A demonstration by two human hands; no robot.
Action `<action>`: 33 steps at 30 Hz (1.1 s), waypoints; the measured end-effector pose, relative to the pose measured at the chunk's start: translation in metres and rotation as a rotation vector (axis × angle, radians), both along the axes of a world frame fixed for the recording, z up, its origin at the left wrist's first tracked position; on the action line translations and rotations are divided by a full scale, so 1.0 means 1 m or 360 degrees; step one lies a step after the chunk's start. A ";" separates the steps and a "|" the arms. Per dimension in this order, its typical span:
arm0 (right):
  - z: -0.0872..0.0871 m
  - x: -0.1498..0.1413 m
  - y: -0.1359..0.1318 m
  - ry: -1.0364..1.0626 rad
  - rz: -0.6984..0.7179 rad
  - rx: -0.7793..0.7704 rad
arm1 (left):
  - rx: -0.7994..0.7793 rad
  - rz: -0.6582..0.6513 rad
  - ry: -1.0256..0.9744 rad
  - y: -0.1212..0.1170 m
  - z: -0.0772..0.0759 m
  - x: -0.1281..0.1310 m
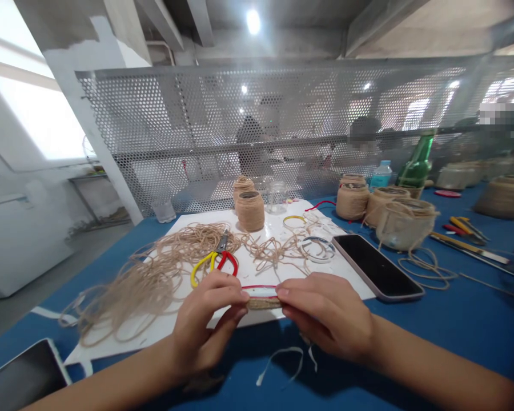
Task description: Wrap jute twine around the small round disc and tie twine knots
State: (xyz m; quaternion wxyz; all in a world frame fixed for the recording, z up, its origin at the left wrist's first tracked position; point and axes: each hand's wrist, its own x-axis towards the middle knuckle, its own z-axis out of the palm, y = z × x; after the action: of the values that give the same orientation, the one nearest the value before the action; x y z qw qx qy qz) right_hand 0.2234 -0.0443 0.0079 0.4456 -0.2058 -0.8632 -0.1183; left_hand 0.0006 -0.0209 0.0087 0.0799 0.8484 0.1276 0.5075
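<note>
Between my hands, near the front edge of the white sheet (197, 220), is a ring (264, 304) with a red rim and a band of tan twine round its outer side. My left hand (208, 319) pinches its left side between thumb and fingers. On the opposite side, my right hand (329, 314) grips it the same way, its thumb mostly hidden. Just beyond my left hand lie scissors (221, 249) with one yellow and one red handle. A tangled heap of jute twine (154, 274) spreads to the left, and more loose twine (278, 251) lies ahead.
Twine-wrapped jars (251, 212) stand at the back, with others at right beside a green bottle (416, 162). A phone (377, 267) lies right of the sheet; another dark-screened device (29, 374) is front left. A clear ring (317, 249) lies ahead. A perforated metal screen (188, 125) closes the back.
</note>
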 end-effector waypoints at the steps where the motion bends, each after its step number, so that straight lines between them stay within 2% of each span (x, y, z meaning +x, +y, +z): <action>1: 0.000 0.000 0.000 0.0013 -0.0007 0.0004 | -0.0010 -0.0009 -0.0009 0.001 0.000 0.000; 6: 0.003 -0.003 -0.001 0.0093 -0.0019 -0.0011 | -0.0118 -0.0030 -0.0064 0.003 -0.001 0.001; 14: 0.011 -0.004 -0.005 0.0152 0.0022 -0.0240 | -0.0365 -0.0092 -0.0101 0.005 -0.002 0.002; 20: 0.007 -0.003 -0.004 0.0140 0.0001 -0.0214 | -0.0403 -0.0082 -0.0085 0.006 -0.004 0.000; 29: 0.006 -0.004 -0.004 0.0191 -0.0051 -0.0191 | -0.0702 -0.0070 -0.0165 0.002 -0.006 0.006; 31: 0.005 -0.006 -0.004 0.0226 -0.0087 -0.0276 | -0.0787 -0.0009 -0.0194 0.000 -0.004 0.008; 33: 0.004 -0.008 -0.004 0.0302 -0.0140 -0.0464 | -0.0924 0.0049 -0.0197 -0.002 -0.003 0.011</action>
State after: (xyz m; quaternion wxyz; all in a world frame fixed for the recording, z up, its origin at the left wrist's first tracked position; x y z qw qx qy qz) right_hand 0.2150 -0.0479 0.0115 0.4848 -0.3161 -0.8155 0.0086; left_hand 0.0113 -0.0234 0.0056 0.3191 0.7555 0.2752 0.5017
